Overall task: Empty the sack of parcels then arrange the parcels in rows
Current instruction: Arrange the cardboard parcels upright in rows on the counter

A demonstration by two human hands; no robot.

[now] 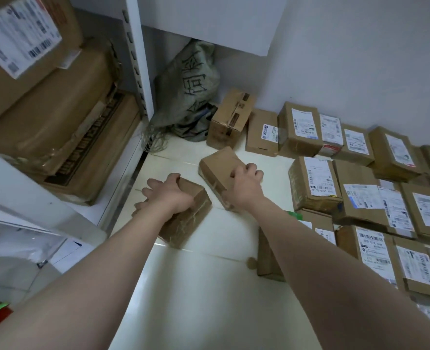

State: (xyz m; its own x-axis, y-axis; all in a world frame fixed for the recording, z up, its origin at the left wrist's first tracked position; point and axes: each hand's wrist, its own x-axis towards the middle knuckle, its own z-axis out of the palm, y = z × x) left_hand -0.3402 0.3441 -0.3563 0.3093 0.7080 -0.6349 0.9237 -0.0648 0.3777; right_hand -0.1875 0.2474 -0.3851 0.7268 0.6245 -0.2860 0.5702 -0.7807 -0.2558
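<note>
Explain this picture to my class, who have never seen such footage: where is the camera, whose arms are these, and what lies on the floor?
There is no machine here. A person wears one camera on the head, so you look forward and down along their bare arms. The left hand grips a plain cardboard parcel down at the pale floor; the right hand grips a second parcel beside it. In the corner slumps a grey-green sack with printed characters. To the right, labelled parcels lie in rows by the wall. On the left, large cartons sit stacked.
</note>
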